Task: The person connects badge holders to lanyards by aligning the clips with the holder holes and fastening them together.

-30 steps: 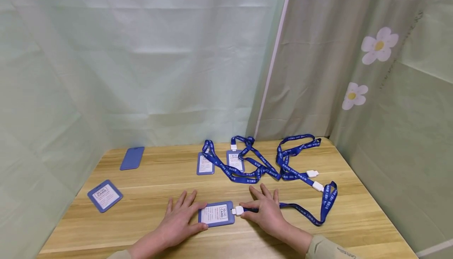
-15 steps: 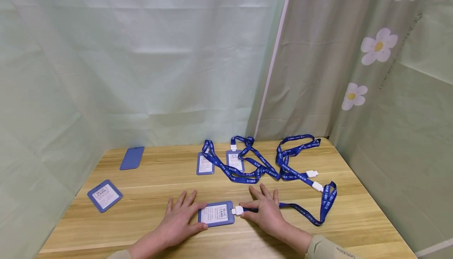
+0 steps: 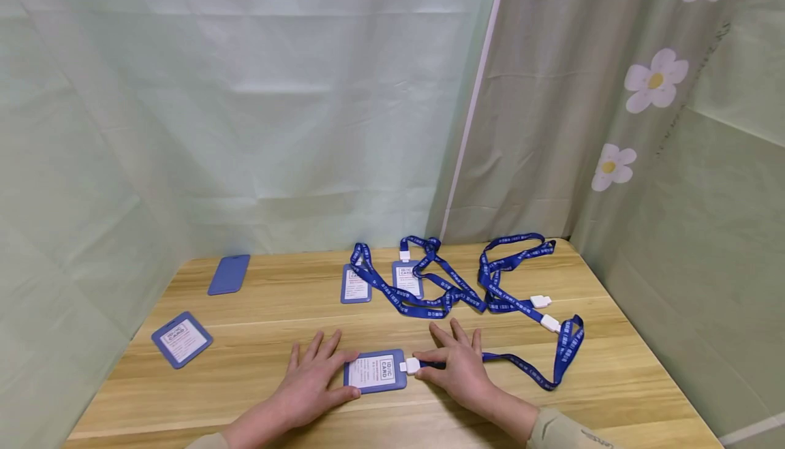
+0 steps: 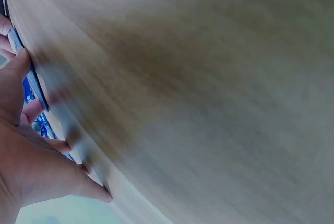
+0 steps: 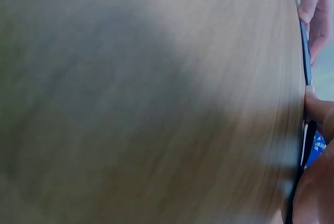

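In the head view a blue ID card holder (image 3: 373, 373) lies flat and sideways on the table, its slotted end to the right. My left hand (image 3: 306, 382) holds its left end, thumb and index finger at opposite edges, the other fingers spread on the wood. With thumb and index finger my right hand (image 3: 461, 368) pinches the white plastic clip (image 3: 413, 366) of a blue lanyard (image 3: 529, 369). The clip's narrow tip lies over the slotted end of the holder. Both wrist views show mostly tabletop; the left wrist view catches the holder's edge beside the left hand (image 4: 36, 164).
Two card holders with lanyards (image 3: 356, 285) lie at the back middle. Another blue lanyard (image 3: 499, 279) with a white clip (image 3: 541, 302) is at the back right. On the left are a card holder (image 3: 182, 340) face up and a plain blue one (image 3: 229, 274). Curtains surround the table (image 3: 276, 313).
My right hand has shifted slightly left with the white clip, whose tip now covers more of the holder's slotted end. The left hand and the holder have stayed in place.
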Demonstrator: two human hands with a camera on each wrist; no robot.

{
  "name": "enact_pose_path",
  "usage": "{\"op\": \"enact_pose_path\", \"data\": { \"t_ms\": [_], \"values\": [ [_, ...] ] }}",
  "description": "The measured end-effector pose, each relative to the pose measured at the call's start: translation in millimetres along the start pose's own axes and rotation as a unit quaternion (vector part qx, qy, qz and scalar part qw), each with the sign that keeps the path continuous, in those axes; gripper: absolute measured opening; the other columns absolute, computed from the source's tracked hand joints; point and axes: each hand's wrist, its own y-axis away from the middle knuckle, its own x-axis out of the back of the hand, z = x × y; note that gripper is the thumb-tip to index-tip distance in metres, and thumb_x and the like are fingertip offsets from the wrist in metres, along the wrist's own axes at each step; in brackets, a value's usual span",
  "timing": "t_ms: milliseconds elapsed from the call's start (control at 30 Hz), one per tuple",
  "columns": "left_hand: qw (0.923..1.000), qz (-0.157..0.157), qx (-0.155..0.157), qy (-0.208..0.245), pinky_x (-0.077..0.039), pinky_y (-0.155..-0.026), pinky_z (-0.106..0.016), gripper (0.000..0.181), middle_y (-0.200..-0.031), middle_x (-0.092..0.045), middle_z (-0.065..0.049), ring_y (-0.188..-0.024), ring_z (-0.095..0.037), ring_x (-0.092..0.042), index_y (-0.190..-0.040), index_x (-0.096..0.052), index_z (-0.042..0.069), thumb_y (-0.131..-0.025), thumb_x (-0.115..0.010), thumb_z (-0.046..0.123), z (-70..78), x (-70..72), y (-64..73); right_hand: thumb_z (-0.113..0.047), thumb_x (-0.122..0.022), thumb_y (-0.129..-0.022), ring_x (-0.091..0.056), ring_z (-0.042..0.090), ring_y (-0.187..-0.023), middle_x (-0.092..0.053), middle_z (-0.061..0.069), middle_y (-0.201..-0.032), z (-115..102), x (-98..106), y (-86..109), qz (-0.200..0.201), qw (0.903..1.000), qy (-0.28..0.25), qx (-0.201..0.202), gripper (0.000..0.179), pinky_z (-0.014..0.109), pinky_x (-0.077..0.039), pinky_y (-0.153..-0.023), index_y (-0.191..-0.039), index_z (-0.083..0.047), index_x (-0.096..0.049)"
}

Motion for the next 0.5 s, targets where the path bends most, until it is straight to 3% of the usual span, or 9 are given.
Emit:
{"op": "enact_pose_path", "data": {
  "t_ms": [500],
  "values": [
    [0.9999, 0.008, -0.003, -0.013, -0.006, -0.111, -0.080, 0.063, -0.162, -0.035, -0.018, -0.149, -0.051, -0.020, -0.138, -0.063, 0.030, -0.084, -0.074, 0.062, 0.8, -0.3, 0.5, -0.038, -0.087, -0.080, -0.024, 0.054, -0.147, -0.049, 0.014, -0.153, -0.2, 2.6, 0.1, -0.012, 0.9998, 0.018, 0.002, 0.029, 0.082, 0.006, -0.107, -0.108, -0.031, -0.082]
  ]
}}
